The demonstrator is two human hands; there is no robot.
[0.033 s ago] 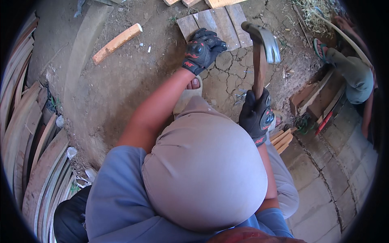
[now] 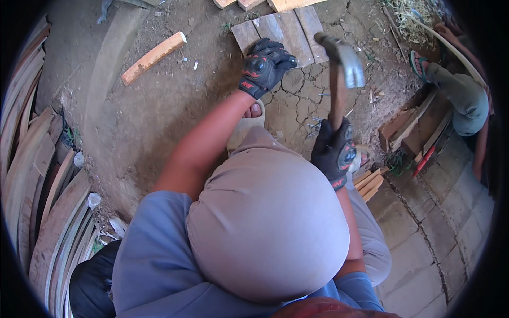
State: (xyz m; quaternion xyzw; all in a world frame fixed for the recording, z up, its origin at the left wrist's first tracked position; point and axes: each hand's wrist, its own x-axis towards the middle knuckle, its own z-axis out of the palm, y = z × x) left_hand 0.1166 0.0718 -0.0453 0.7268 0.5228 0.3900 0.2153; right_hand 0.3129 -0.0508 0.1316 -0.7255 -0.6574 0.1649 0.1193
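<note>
The right hand (image 2: 331, 156) wraps its fingers around the hammer (image 2: 337, 95), beside the boards (image 2: 289, 32) on the dirt (image 2: 175, 111). The left hand's (image 2: 266, 66) fingers bend over their edge; any pinch is unclear. Red lettering (image 2: 247, 85) marks both cuffs (image 2: 256, 90).

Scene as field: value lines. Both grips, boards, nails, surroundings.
left grip: gloved, over near edge of boards; exact hold unclear
right grip: gloved, closed around wooden-handled hammer
boards: side by side on the ground
nails: loose on cracked soil, by right grip
left side: stacked planks
right side: another person
</note>
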